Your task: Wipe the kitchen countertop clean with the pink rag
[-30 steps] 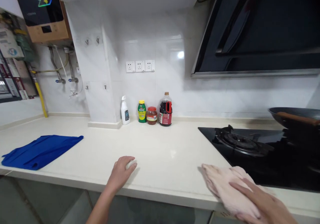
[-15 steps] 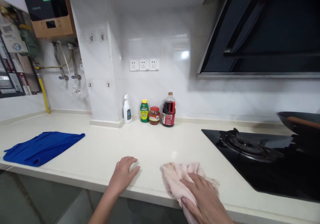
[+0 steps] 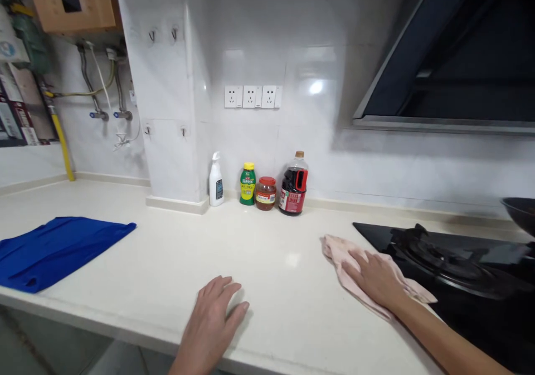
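My right hand (image 3: pixel 378 280) presses on a pale pink cleaning cloth (image 3: pixel 345 258), fingers closed over its folds. The cloth lies partly on the cream countertop (image 3: pixel 175 258) and partly over the left edge of the black gas hob (image 3: pixel 468 308). Over the counter's front part is my left hand (image 3: pixel 215 319), holding nothing, thumb apart from its loosely bent fingers. Whether it touches the counter I cannot tell. A blue cloth (image 3: pixel 67 249) is spread out at the far left.
Against the back wall stand a white spray bottle (image 3: pixel 216 181), a green bottle with a yellow cap (image 3: pixel 247 185), a red-lidded jar (image 3: pixel 266 194) and a large dark-liquid bottle (image 3: pixel 293 188). A burner (image 3: pixel 443 261) and a wok (image 3: pixel 520 213) are at right, beneath a range hood (image 3: pixel 463 85).
My right hand has slid the pink cloth forward and right, from the counter's front edge to the hob's edge. The cloth is flatter. My view has tilted down a little.
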The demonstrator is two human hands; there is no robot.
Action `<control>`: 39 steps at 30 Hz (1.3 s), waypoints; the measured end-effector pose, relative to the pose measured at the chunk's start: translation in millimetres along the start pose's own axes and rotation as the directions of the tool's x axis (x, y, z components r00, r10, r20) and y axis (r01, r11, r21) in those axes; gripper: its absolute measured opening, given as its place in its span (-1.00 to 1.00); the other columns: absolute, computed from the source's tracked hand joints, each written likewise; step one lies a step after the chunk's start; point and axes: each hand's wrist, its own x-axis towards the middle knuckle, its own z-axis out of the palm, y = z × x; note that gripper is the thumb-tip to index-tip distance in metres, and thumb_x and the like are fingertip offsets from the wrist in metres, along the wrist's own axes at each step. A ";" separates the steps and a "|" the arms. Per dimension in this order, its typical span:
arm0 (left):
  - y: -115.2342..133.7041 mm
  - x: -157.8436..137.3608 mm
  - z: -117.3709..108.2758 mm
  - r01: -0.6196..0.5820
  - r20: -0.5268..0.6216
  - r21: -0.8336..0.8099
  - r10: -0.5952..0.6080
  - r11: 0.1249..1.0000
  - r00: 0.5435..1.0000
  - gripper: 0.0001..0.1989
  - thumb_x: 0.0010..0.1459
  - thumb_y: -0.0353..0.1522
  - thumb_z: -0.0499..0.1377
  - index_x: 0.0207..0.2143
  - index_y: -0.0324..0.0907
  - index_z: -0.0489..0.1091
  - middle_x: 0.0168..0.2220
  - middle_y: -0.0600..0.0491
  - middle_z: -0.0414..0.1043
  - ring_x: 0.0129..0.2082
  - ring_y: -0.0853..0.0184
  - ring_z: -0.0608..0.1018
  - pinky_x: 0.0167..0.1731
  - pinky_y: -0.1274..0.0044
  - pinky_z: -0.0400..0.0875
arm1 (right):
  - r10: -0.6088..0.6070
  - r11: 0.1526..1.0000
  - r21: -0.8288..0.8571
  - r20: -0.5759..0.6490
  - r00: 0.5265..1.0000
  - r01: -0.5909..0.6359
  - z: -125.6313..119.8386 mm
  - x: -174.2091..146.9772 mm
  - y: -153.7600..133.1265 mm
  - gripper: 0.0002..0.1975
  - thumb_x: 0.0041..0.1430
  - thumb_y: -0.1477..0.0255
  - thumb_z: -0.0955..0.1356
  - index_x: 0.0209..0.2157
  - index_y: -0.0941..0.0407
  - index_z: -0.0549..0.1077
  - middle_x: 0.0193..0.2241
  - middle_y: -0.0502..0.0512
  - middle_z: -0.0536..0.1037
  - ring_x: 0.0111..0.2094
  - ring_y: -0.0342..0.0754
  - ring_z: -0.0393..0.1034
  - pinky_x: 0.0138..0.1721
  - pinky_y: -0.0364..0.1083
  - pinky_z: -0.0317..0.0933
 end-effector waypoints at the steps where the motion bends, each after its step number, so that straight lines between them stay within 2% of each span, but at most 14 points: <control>1: -0.6 0.1 0.6 -0.007 -0.015 -0.008 0.007 1.000 1.000 -0.66 0.35 -0.14 0.10 0.06 -0.01 0.50 0.15 -0.04 0.50 0.22 0.09 0.45 0.15 0.15 0.45 | 0.074 0.997 0.015 0.034 0.997 -0.075 -4.1 18.3 -13.9 -0.45 0.29 0.09 0.16 0.13 0.05 0.48 0.26 0.29 0.34 0.31 0.37 0.10 0.26 0.33 -0.03; 4: -0.8 0.9 1.4 -0.017 -0.051 -0.019 0.016 1.000 0.999 -0.67 0.36 -0.13 0.09 0.05 0.00 0.50 0.14 -0.03 0.50 0.19 0.11 0.48 0.13 0.17 0.48 | 0.279 0.958 0.047 0.093 0.956 -0.284 -9.2 68.0 -66.8 -0.33 0.33 0.04 0.09 0.29 0.12 0.31 0.32 0.42 0.21 0.30 0.49 0.06 0.18 0.44 -0.03; 6: 0.3 1.6 0.8 -0.006 -0.072 -0.019 0.005 1.000 0.997 -0.67 0.36 -0.14 0.09 0.05 -0.01 0.50 0.14 -0.04 0.49 0.17 0.12 0.49 0.10 0.18 0.50 | 0.277 0.957 0.063 0.108 0.955 -0.284 -6.2 93.4 -108.4 -0.28 0.34 -0.02 0.06 0.36 0.09 0.21 0.38 0.42 0.09 0.32 0.56 -0.01 0.16 0.51 -0.07; 10: 1.9 2.9 -1.3 0.011 -0.084 -0.033 -0.013 0.999 0.996 -0.67 0.37 -0.14 0.07 0.04 -0.03 0.50 0.14 -0.06 0.48 0.16 0.12 0.50 0.10 0.17 0.50 | 0.061 0.987 0.133 0.169 0.984 -0.085 0.4 110.9 -200.1 -0.27 0.34 -0.10 0.10 0.41 -0.07 0.10 0.45 0.21 -0.05 0.40 0.52 -0.22 0.26 0.47 -0.24; 13: -2.5 3.6 1.1 0.017 -0.114 -0.050 -0.023 0.999 0.993 -0.64 0.36 -0.13 0.07 0.05 -0.05 0.50 0.17 -0.09 0.45 0.20 0.09 0.46 0.15 0.13 0.45 | -0.161 0.972 0.204 0.200 0.966 0.120 -5.5 86.1 -256.0 -0.26 0.30 -0.18 0.14 0.41 -0.21 0.07 0.47 0.07 -0.09 0.43 0.45 -0.31 0.31 0.42 -0.29; 15: -8.0 4.2 5.2 0.031 -0.170 -0.047 -0.039 0.998 0.985 -0.60 0.36 -0.12 0.07 0.10 -0.05 0.48 0.22 -0.13 0.39 0.25 0.05 0.41 0.19 0.08 0.40 | -0.336 0.922 0.271 0.198 0.921 0.278 -13.9 54.5 -273.6 -0.26 0.30 -0.17 0.16 0.40 -0.20 0.08 0.47 0.10 -0.09 0.43 0.47 -0.34 0.30 0.44 -0.30; 18: -15.9 5.7 10.9 0.055 -0.220 -0.030 -0.060 0.998 0.974 -0.55 0.35 -0.08 0.05 0.16 -0.05 0.45 0.27 -0.16 0.33 0.29 0.00 0.35 0.21 0.01 0.34 | -0.548 0.805 0.365 0.157 0.821 0.468 -26.2 1.8 -262.5 -0.28 0.32 -0.12 0.19 0.40 -0.13 0.10 0.46 0.20 -0.06 0.43 0.47 -0.36 0.29 0.48 -0.29; 20: -18.4 6.9 12.0 0.061 -0.187 -0.024 -0.064 0.998 0.980 -0.54 0.35 -0.07 0.04 0.16 -0.03 0.45 0.28 -0.14 0.33 0.30 0.00 0.35 0.21 0.01 0.33 | -0.578 0.781 0.384 0.143 0.803 0.493 -30.5 -24.0 -232.8 -0.31 0.32 -0.09 0.22 0.39 -0.17 0.12 0.45 0.15 -0.03 0.44 0.40 -0.33 0.31 0.46 -0.26; 21: -18.5 7.5 11.5 0.064 -0.156 -0.020 -0.066 0.998 0.986 -0.54 0.35 -0.06 0.03 0.15 -0.02 0.46 0.27 -0.12 0.35 0.30 0.01 0.35 0.21 0.01 0.33 | -0.559 0.793 0.379 0.144 0.816 0.477 -31.1 -31.8 -212.8 -0.33 0.32 -0.08 0.23 0.38 -0.19 0.14 0.45 0.12 -0.02 0.44 0.37 -0.32 0.31 0.45 -0.24; 26: -10.0 10.2 2.0 0.083 -0.037 0.028 -0.082 0.996 0.996 -0.57 0.34 -0.05 0.03 0.07 0.01 0.51 0.20 -0.03 0.47 0.25 0.08 0.43 0.21 0.11 0.34 | -0.234 0.954 0.224 0.144 0.961 0.199 -24.0 -30.8 -88.2 -0.36 0.37 -0.04 0.16 0.37 -0.12 0.19 0.43 0.11 0.07 0.44 0.31 -0.20 0.32 0.38 -0.12; 30: -2.3 11.8 -5.5 0.086 0.013 0.045 -0.087 0.995 0.996 -0.56 0.34 -0.04 0.03 0.05 -0.02 0.52 0.16 -0.03 0.50 0.23 0.09 0.45 0.21 0.15 0.33 | 0.090 0.995 0.035 0.114 0.989 -0.094 -19.1 -23.0 -13.5 -0.36 0.39 -0.01 0.11 0.37 -0.04 0.21 0.41 0.11 0.12 0.41 0.32 -0.11 0.33 0.33 -0.07; 32: -1.4 12.7 -6.4 0.088 0.020 0.039 -0.089 0.995 0.996 -0.55 0.34 -0.04 0.01 0.05 -0.04 0.52 0.16 -0.04 0.50 0.23 0.09 0.45 0.21 0.14 0.31 | 0.179 0.984 -0.012 0.095 0.979 -0.179 -18.0 -27.4 -2.5 -0.36 0.39 0.02 0.12 0.37 0.01 0.21 0.40 0.17 0.14 0.40 0.37 -0.09 0.32 0.36 -0.07; 34: -3.0 14.0 -5.1 0.086 0.009 0.027 -0.087 0.996 0.996 -0.55 0.34 -0.05 0.01 0.03 -0.05 0.52 0.15 -0.05 0.52 0.22 0.09 0.45 0.21 0.13 0.31 | 0.202 0.979 -0.023 0.089 0.975 -0.201 -17.5 -39.5 -9.2 -0.35 0.40 0.02 0.11 0.38 0.01 0.20 0.39 0.23 0.14 0.39 0.42 -0.09 0.29 0.41 -0.07; 39: -10.9 17.9 2.4 0.051 -0.043 0.007 -0.051 0.999 0.998 -0.54 0.32 -0.04 0.01 -0.02 -0.07 0.55 0.07 -0.07 0.57 0.16 0.06 0.51 0.18 0.13 0.33 | 0.065 0.994 0.076 0.137 0.988 -0.076 -28.1 -96.4 -68.3 -0.34 0.38 -0.07 0.13 0.39 -0.11 0.17 0.41 0.21 0.08 0.42 0.44 -0.23 0.28 0.45 -0.12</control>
